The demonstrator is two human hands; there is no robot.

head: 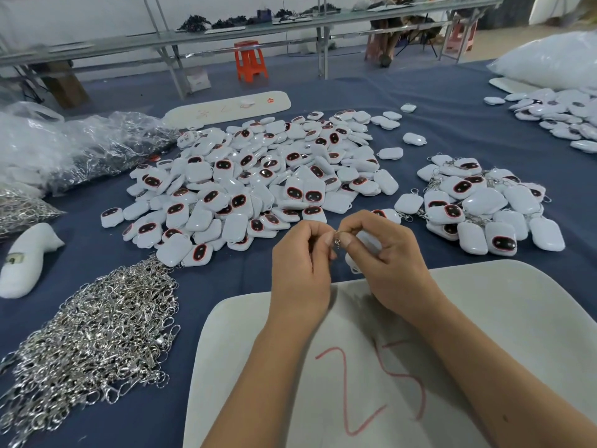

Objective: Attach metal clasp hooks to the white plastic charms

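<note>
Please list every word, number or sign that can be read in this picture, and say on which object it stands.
"25": red handwriting on the near white board.
Far white board: faint red marks and a small red sign, too blurred to read.
White padded object at the left: a small label, too small to read.

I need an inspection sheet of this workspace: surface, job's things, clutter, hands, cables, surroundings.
Surface: blue cloth; white board marked 25.
Job's things: loose charm pile; hooked charms to its right; clasp hook heap.
Clutter: plastic bags, white foam piece.
Hands: left hand and right hand pinch one hook; right also holds a charm.
Cables: nothing seen.
Surroundings: long bench, orange stool.
</note>
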